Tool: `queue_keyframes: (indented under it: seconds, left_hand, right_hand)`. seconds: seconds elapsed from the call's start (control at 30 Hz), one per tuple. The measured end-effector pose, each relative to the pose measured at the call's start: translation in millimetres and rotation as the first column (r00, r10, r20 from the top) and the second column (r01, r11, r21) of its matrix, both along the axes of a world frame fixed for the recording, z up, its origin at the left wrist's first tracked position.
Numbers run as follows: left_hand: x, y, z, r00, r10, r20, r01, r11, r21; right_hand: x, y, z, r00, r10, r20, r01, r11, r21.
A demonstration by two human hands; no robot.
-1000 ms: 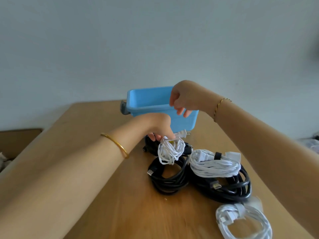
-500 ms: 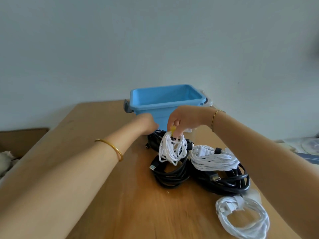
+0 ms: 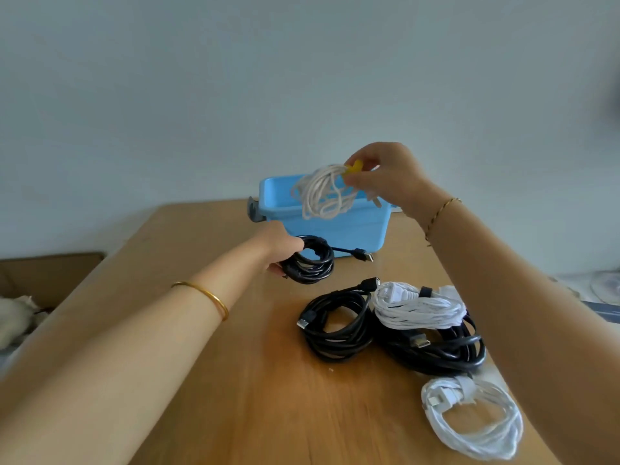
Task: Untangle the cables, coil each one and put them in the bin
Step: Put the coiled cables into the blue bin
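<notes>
A blue bin (image 3: 335, 226) stands at the table's far side. My right hand (image 3: 385, 177) pinches a small coiled white cable (image 3: 323, 193) by its yellow tie and holds it in the air over the bin's front rim. In front of the bin my left hand (image 3: 280, 245) grips a coiled black cable (image 3: 313, 261), whose plug end trails to the right. Nearer me lie a black coil (image 3: 337, 330), a white bundle (image 3: 419, 307) on top of a larger black coil (image 3: 446, 350), and a white coil (image 3: 476, 421) at the front right.
The wooden table (image 3: 214, 380) runs up to a pale wall. A brown box (image 3: 47, 273) with something white in it sits past the table's left edge. Papers and a disc lie at the far right.
My right hand has lifted the small white coil from the pile up over the bin. My left hand has taken hold of the black coil in front of the bin and raised it slightly.
</notes>
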State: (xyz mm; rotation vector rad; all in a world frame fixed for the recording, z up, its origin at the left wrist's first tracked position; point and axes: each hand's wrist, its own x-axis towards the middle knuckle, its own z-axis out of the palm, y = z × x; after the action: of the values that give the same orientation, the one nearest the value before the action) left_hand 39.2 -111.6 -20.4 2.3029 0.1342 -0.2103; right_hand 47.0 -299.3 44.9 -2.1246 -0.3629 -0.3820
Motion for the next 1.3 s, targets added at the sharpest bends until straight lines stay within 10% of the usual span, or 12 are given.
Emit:
queue_keyframes:
  seconds: [0.53, 1.07, 1.3]
  left_hand:
    - [48.6, -7.3, 111.0, 0.939, 0.138, 0.314, -0.125, 0.99, -0.06]
    - [116.4, -69.3, 42.5, 0.974, -0.13, -0.184, 0.179, 0.942, 0.283]
    - [118.9, -13.9, 61.7, 0.998, 0.051, 0.035, -0.053, 0.996, 0.078]
  right_hand:
    - [59.1, -21.2, 37.7, 0.857, -0.515, 0.003, 0.487, 0.813, 0.319]
    - [113.7, -11.4, -0.1, 0.903, -0.43, -0.003, 0.43, 0.903, -0.016]
    - [117.7, 3.3, -2.7, 0.925, -0.315, -0.214, 0.272, 0.94, -0.208]
